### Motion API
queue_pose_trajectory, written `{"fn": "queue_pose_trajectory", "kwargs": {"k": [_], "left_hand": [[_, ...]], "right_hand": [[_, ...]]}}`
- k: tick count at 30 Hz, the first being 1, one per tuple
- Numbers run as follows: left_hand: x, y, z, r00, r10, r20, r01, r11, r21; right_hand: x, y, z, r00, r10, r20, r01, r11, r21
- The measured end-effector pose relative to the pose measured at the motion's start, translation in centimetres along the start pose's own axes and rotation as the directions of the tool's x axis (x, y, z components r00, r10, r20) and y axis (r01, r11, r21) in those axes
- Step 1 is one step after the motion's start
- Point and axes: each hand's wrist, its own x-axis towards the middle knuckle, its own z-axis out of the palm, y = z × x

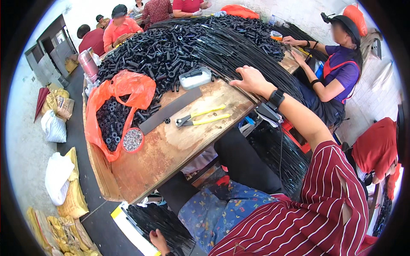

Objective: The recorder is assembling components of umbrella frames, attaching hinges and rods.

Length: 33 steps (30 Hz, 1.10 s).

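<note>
My right hand reaches over the wooden table, fingers spread, and rests on a long sheaf of thin black rods. A black watch sits on that wrist. My left hand hangs low beside my knee, fingers curled at the near end of a second bundle of black rods lying in a yellow and white box on the floor. Yellow-handled pliers and a dark flat bar lie on the table between my hands.
A heap of short black tubes covers the far table. An orange bag holds more tubes beside a red bowl of small metal parts. A clear box and pink flask stand nearby. A person in purple works right; sacks line the floor left.
</note>
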Motion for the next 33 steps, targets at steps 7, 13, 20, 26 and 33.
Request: {"fn": "queue_pose_trajectory", "kwargs": {"k": [7,13,20,26,33], "left_hand": [[-2.6,6.2,2.0,0.995,0.085,0.052,-0.083,0.995,-0.051],[-3.8,7.3,1.7,0.990,0.099,0.099,-0.090,0.991,-0.094],[-4.6,9.5,0.4,0.986,0.118,0.118,-0.113,0.992,-0.051],[-4.3,8.7,0.9,0.982,0.161,0.103,-0.157,0.986,-0.049],[-4.7,8.9,1.4,0.982,0.125,0.144,-0.119,0.992,-0.052]], "right_hand": [[2.2,-0.3,1.7,0.948,0.018,0.317,0.015,0.995,-0.102],[2.5,0.2,2.1,0.952,-0.004,0.306,0.019,0.999,-0.047],[3.6,1.9,-0.8,0.835,0.211,0.508,-0.471,0.752,0.462],[3.4,2.5,-0.1,0.718,0.186,0.670,-0.656,0.503,0.563],[1.5,1.6,2.2,0.940,0.078,0.333,-0.139,0.977,0.165]]}}
